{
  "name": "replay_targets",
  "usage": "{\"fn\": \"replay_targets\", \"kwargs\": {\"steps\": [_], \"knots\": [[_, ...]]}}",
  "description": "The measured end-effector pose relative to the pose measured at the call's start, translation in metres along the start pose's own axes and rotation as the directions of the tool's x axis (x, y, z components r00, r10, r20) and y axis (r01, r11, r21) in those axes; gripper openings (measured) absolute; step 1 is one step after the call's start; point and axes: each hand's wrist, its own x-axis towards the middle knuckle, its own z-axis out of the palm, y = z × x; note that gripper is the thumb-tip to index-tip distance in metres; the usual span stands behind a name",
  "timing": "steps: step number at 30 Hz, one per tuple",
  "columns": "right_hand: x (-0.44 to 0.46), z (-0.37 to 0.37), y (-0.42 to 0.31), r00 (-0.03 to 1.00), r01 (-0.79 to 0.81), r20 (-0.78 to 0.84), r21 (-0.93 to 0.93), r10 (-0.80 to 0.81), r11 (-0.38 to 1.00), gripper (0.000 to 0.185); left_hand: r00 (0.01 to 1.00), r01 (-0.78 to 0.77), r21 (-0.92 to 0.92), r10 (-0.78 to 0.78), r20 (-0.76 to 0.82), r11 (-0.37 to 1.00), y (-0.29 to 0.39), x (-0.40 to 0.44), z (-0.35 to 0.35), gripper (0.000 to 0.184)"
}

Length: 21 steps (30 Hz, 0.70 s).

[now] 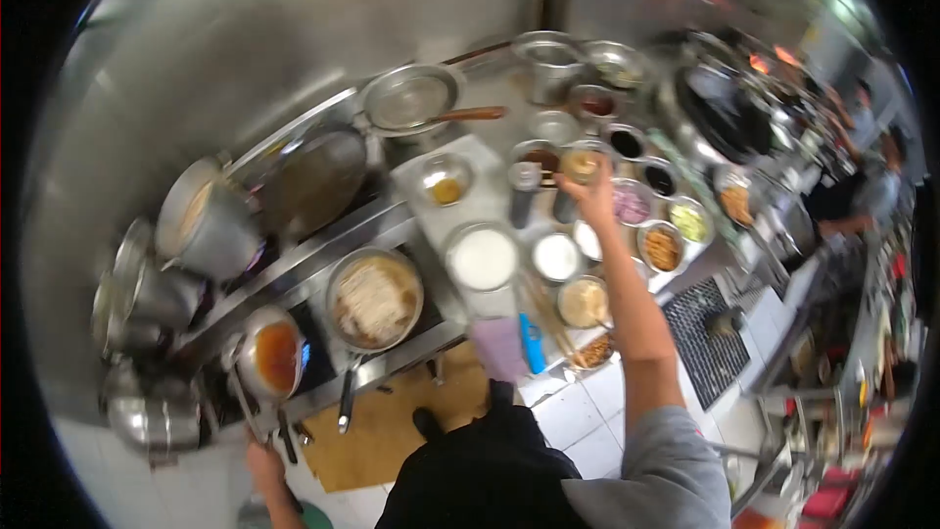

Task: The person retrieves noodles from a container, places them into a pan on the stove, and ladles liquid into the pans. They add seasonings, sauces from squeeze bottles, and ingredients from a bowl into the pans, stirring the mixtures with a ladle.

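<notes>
At the lower left, my left hand (264,467) is closed around the end of a long-handled metal utensil (245,400), whose head by the pan is too blurred to name. The utensil runs up beside a small pan (276,358) of orange-brown liquid, whose black handle lies next to my hand. My right arm stretches over the counter. There my right hand (587,194) has its fingers curled at the top of a dark shaker (565,208), partly hidden by the hand. A tan-filled container (582,167) sits right behind my fingers, and another dark shaker (525,194) stands to the left.
A frying pan (376,300) with pale food sits on the stove. White-filled bowls (484,257), chopped purple pieces (632,204) and green pieces (689,223) crowd the counter. A strainer (409,98) lies behind. Tall pots (211,220) line the left. Another person (871,201) stands far right.
</notes>
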Motion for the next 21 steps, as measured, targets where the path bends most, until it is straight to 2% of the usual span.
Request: {"fn": "replay_targets", "kwargs": {"steps": [1,2,3,4,5,6,8,9,10,11,12,13,14,15,16,17,18,19,20,21], "knots": [[0.0,0.005,0.007,1.0,-0.01,0.003,-0.076,0.011,0.997,0.069,0.999,-0.037,0.1,0.038,-0.005,0.994,-0.029,0.002,0.016,0.068],[-0.001,0.015,0.029,0.999,0.045,0.017,-0.007,-0.045,0.999,0.069,0.996,0.053,0.127,-0.062,0.065,0.991,-0.007,-0.008,-0.002,0.069],[-0.004,0.022,0.041,1.0,-0.007,0.02,-0.023,0.007,1.0,0.067,1.0,0.006,0.116,-0.008,0.017,0.993,-0.021,-0.009,0.009,0.069],[-0.007,0.029,0.049,0.997,-0.065,0.053,0.103,0.06,0.992,0.07,0.996,0.068,0.141,-0.075,0.041,0.988,0.009,-0.019,-0.011,0.068],[-0.014,0.032,0.06,0.991,-0.115,0.074,0.046,0.112,0.992,0.071,0.999,0.037,0.162,-0.041,0.018,0.986,0.009,-0.023,-0.011,0.066],[-0.017,0.035,0.066,0.984,-0.161,0.077,-0.019,0.162,0.987,0.073,0.993,0.089,0.179,-0.101,0.058,0.98,0.02,-0.026,-0.019,0.065],[-0.013,0.039,0.066,0.98,-0.174,0.089,-0.035,0.177,0.984,0.075,0.993,0.094,0.136,-0.102,0.053,0.986,0.028,-0.032,-0.026,0.063],[-0.014,0.035,0.069,0.976,-0.195,0.086,-0.067,0.2,0.979,0.078,0.994,0.086,0.137,-0.095,0.058,0.987,0.01,-0.03,-0.015,0.063],[-0.012,0.029,0.06,0.971,-0.188,0.124,-0.139,0.205,0.972,0.086,0.996,-0.081,0.042,0.082,-0.041,0.996,-0.017,-0.026,0.004,0.062],[-0.012,0.025,0.056,0.974,-0.184,0.118,-0.102,0.196,0.978,0.09,0.957,-0.256,-0.04,0.247,-0.154,0.966,-0.02,-0.023,0.005,0.061],[-0.015,0.02,0.052,0.977,-0.177,0.11,-0.064,0.183,0.982,0.095,0.953,-0.271,-0.044,0.262,-0.149,0.961,-0.023,-0.022,0.007,0.061],[-0.021,0.005,0.018,0.982,-0.162,0.051,-0.249,0.18,0.955,0.089,1.0,0.012,-0.383,-0.007,0.013,0.924,-0.001,-0.027,-0.008,0.054],[-0.029,0.001,0.002,0.982,-0.167,0.038,-0.257,0.183,0.952,0.089,0.943,0.328,-0.614,-0.211,0.257,0.717,0.008,-0.028,-0.016,0.047],[-0.039,-0.003,-0.01,0.992,-0.121,-0.036,-0.14,0.117,0.983,0.077,0.968,0.236,-0.762,-0.078,0.238,0.603,-0.004,-0.024,-0.006,0.03],[-0.051,-0.012,-0.024,0.99,-0.065,-0.125,-0.036,0.06,0.997,0.066,0.967,0.227,-0.763,-0.048,0.249,0.605,-0.006,-0.024,-0.005,0.03],[-0.077,-0.017,-0.058,0.994,-0.093,-0.049,0.034,0.095,0.995,0.041,0.958,0.285,-0.921,-0.095,0.27,0.265,0.002,-0.025,-0.005,0.022],[-0.109,-0.019,-0.091,0.981,-0.183,0.097,0.203,0.167,0.962,0.026,0.936,0.322,-0.94,-0.112,0.334,-0.109,0.012,-0.025,-0.001,0.014],[-0.149,-0.021,-0.141,0.966,-0.174,0.209,0.089,0.153,0.981,0.019,0.943,0.326,-0.935,-0.025,0.332,-0.143,0.013,-0.026,0.008,0.012],[-0.194,0.013,-0.096,0.954,0.207,0.217,0.02,-0.207,0.978,0.019,0.942,0.335,-0.926,0.068,0.328,-0.176,0.019,-0.023,0.015,0.01],[-0.231,-0.001,-0.203,0.858,-0.213,0.514,0.373,-0.01,0.903,0.018,0.917,0.386,-0.91,0.17,0.361,-0.149,0.042,-0.023,0.015,0.01]]}}
